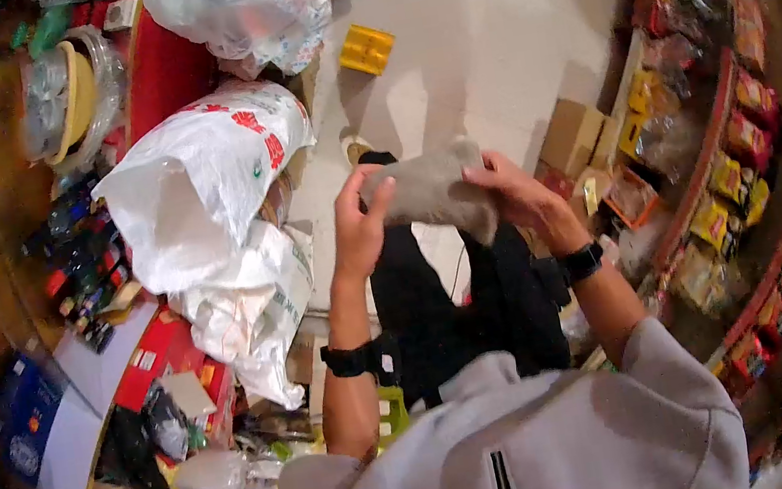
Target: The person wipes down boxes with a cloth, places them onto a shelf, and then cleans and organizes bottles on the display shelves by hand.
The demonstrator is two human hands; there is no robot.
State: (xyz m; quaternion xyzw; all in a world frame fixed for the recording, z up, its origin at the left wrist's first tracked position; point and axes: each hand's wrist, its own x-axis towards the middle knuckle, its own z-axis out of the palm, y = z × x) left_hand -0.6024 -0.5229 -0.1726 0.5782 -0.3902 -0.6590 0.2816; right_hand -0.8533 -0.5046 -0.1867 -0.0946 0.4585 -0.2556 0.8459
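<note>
A grey-brown cloth (433, 190), folded or bunched, is held up in front of my body between both hands. My left hand (363, 223) grips its left end, with the thumb on top and the fingers behind. At the right end, my right hand (516, 190) pinches the cloth between thumb and fingers. One corner hangs down below the right hand. The cloth hides the fingertips underneath. Beyond it, part of a shoe (356, 149) shows on the floor.
To the left stand a large white sack (191, 188) with red print and a clear plastic bag (245, 13). A yellow box (367, 50) lies on the pale floor (479, 19). Shelves of packaged goods (711, 222) and a cardboard box (572, 134) line the right.
</note>
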